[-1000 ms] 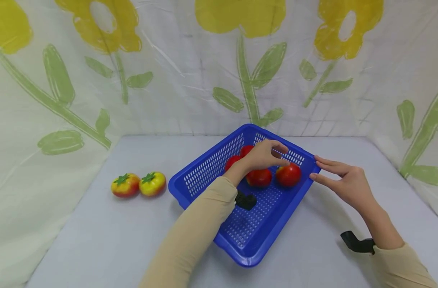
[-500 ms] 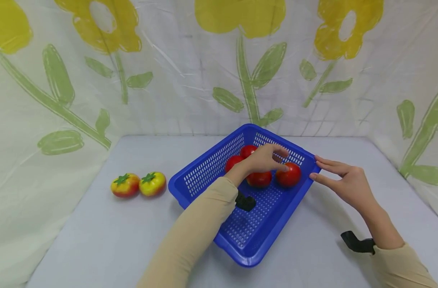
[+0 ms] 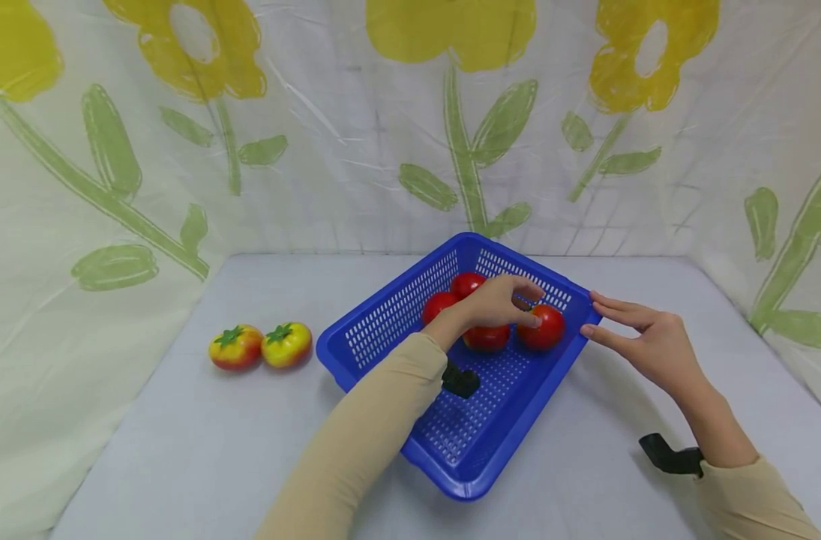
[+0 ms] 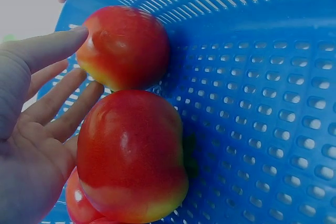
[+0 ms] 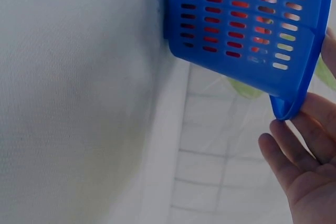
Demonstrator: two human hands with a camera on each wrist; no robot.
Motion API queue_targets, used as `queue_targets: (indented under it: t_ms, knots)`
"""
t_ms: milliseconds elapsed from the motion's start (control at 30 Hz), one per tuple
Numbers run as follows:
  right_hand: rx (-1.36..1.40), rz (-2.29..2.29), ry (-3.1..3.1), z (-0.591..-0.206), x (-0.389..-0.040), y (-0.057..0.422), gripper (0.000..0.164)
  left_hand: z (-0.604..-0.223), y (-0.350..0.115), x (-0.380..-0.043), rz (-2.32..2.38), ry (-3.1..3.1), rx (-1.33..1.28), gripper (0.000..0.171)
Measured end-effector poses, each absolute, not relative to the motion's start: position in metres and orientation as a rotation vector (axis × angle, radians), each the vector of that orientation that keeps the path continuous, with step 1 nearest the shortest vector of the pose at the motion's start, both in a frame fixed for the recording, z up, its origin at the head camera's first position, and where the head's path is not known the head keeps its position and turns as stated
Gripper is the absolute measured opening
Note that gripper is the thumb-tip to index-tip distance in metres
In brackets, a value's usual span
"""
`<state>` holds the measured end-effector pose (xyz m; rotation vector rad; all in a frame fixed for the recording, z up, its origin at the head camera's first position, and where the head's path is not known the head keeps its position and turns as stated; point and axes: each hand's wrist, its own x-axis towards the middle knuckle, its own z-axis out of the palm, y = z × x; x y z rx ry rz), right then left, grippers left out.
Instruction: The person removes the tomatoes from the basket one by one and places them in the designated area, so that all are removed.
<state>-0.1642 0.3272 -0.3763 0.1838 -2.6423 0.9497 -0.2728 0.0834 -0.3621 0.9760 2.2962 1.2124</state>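
In the head view, my left hand (image 3: 501, 301) reaches into a blue slotted basket (image 3: 498, 450), over a red toy tomato (image 3: 542, 328) near the right corner. The left wrist view shows its thumb tip at that tomato (image 4: 128, 48), with the fingers extended along its lower side. A second red tomato (image 4: 131, 156) sits right beside the palm. My right hand (image 3: 642, 341) touches the basket's right corner from outside, thumb on one side and fingers on the other. Its fingers (image 5: 286, 153) lie fairly straight at the rim in the right wrist view.
Further red tomatoes (image 3: 439, 306) lie in the basket, partly behind the left hand. Two yellow-and-red tomatoes with green tops (image 3: 286, 345) sit on the white table (image 3: 214, 450), left of the basket. A flower-printed curtain (image 3: 356, 150) hangs behind. Black wrist mounts (image 3: 669, 455) stick out from the arms.
The left hand has lowered slightly, its thumb coming down from above the right-hand tomato to its side. The right hand and basket have stayed in place.
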Motion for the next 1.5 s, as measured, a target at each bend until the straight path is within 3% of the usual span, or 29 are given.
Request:
queue_targets:
  t_ms: [533, 767, 1033, 1500]
  knots:
    - [0.202, 0.993, -2.647, -0.3729, -0.1624, 0.3268, 0.056, -0.3676, 0.0835, -0.2748, 1.182, 2.258, 0.982, 0.055]
    - [0.184, 1.0, -2.656, -0.3741, -0.1639, 0.3274, 0.058, -0.3692, 0.0843, -0.2758, 1.102, 2.277, 0.99, 0.049]
    - [0.182, 0.989, -2.654, -0.3755, -0.1645, 0.3272, 0.057, -0.3698, 0.0859, -0.2751, 0.997, 2.326, 0.963, 0.065]
    - [0.173, 0.982, -2.653, -0.3747, -0.1637, 0.327, 0.056, -0.3692, 0.0866, -0.2737, 0.909, 2.354, 1.002, 0.064]
